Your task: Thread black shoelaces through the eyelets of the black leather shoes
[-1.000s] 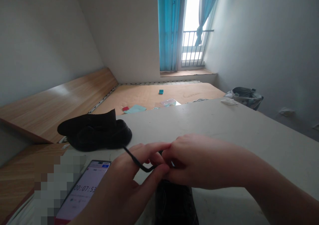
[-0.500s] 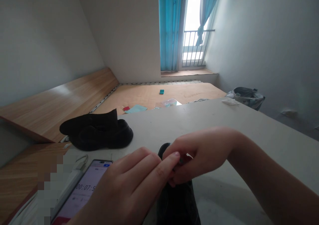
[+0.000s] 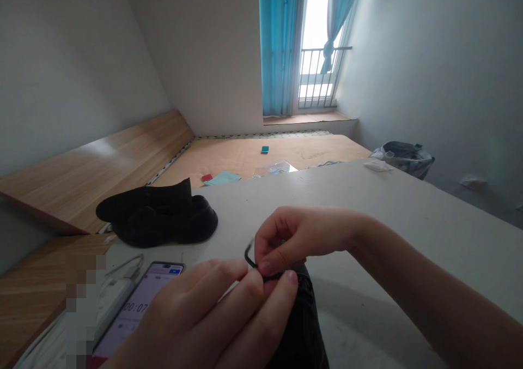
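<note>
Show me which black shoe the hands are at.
The near shoe, partly covered by the left hand and right hand; the other shoe sits farther left, beyond the phone, with neither hand touching it.

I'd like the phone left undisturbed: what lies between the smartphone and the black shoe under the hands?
In the head view, the left hand lies between the smartphone and that black shoe, partly covering both.

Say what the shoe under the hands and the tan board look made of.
The shoe: probably leather or imitation leather, judging by its faint black sheen. The tan board: wood or laminate, lightly glossy, given its grain and pale reflection.
</note>
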`<state>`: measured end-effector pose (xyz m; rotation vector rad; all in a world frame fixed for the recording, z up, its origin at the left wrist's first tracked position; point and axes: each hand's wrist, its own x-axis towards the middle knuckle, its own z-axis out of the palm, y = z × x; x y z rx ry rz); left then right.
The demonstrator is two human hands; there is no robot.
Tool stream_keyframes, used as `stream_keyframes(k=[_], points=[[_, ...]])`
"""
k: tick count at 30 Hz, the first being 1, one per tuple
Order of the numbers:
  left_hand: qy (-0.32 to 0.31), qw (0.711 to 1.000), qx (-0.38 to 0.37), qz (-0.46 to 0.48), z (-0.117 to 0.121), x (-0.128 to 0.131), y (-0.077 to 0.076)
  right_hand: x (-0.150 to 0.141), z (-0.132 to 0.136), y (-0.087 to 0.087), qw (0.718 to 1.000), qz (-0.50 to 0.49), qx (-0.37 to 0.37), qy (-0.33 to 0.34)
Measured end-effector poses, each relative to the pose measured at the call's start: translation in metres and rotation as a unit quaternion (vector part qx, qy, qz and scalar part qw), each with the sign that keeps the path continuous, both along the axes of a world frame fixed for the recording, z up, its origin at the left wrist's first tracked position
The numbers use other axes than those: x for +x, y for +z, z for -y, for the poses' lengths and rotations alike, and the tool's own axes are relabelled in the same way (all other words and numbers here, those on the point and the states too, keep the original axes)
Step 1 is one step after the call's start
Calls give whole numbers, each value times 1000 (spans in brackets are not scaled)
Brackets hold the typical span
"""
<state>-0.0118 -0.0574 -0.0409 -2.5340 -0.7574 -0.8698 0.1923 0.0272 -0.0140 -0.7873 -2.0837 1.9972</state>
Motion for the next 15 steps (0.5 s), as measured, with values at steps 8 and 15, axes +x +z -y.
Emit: stream_keyframes(k=[8,15], points=[[-50,971,-215,94,-21,-3,15,14,-5,9,993,-94,-62,23],[-11,917,-386,102,-19,-11,23,49,4,28,995,-61,61,40]])
